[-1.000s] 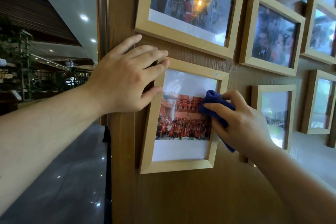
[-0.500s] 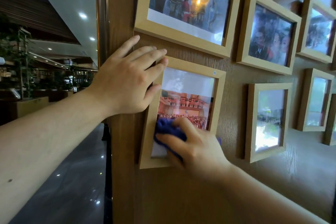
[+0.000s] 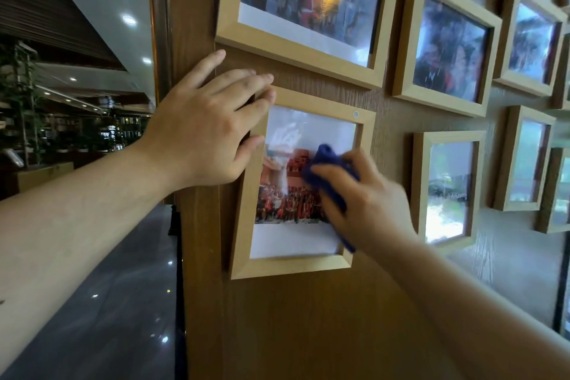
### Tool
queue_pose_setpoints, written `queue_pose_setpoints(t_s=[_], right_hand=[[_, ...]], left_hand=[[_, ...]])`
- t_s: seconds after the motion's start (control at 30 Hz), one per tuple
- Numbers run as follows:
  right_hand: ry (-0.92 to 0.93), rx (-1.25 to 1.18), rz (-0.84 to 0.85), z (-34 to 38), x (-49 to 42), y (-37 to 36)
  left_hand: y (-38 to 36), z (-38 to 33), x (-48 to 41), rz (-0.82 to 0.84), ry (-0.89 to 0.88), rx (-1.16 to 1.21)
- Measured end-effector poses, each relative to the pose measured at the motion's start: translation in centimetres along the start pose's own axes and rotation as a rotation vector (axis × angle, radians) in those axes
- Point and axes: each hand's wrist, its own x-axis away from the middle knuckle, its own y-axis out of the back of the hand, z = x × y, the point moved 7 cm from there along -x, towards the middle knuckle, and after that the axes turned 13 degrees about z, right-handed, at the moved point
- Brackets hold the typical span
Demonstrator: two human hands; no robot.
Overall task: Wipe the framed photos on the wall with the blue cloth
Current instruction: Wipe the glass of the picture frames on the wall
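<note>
Wood wall (image 3: 308, 333) carries several framed photos; landmark is the lower-left frame (image 3: 296, 267). Left hand (image 3: 203, 139) lies flat, fingers spread, across that frame's top-left corner. Right hand (image 3: 367, 200) fingers pinch the blue cloth (image 3: 327, 170) against that frame's glass, right of centre.

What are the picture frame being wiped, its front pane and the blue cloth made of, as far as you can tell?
The frame looks like pale, matt wood or a wood-look board; faint grain shows. Its pane seems to be glass or clear acrylic, since it carries bright reflections. The blue cloth, bunched under the right hand, looks soft and matt, probably microfibre, though blur hides the weave.
</note>
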Motion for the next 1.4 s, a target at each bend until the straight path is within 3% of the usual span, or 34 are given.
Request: queue_pose_setpoints(t_s=[0.23, 0.47, 0.63, 0.83, 1.13, 1.4], right_hand=[[0.203, 0.081, 0.234, 1.2, 5.4, -3.9], [0.074, 0.182, 0.162, -2.0, 2.1, -0.7], [0.006, 0.118, 0.057, -2.3, 1.7, 1.4], [0.023, 0.139, 0.053, -3.3, 1.9, 3.2], [-0.021, 0.277, 0.189, -9.4, 5.8, 5.1], [-0.293, 0.375, 0.298, -19.7, 15.3, 9.6]], left_hand=[[0.0, 0.0, 0.0, -0.010, -0.001, 0.009], [-0.1, 0.1, -0.1, -0.001, 0.000, -0.002], [-0.1, -0.1, 0.0, 0.042, 0.000, -0.011], [0.6, -1.0, 0.0, 0.036, 0.015, -0.012], [0.2, -13.0, -5.4, 0.092, -0.168, 0.166], [-1.8, -26.2, -13.0, 0.126, -0.282, 0.391]])
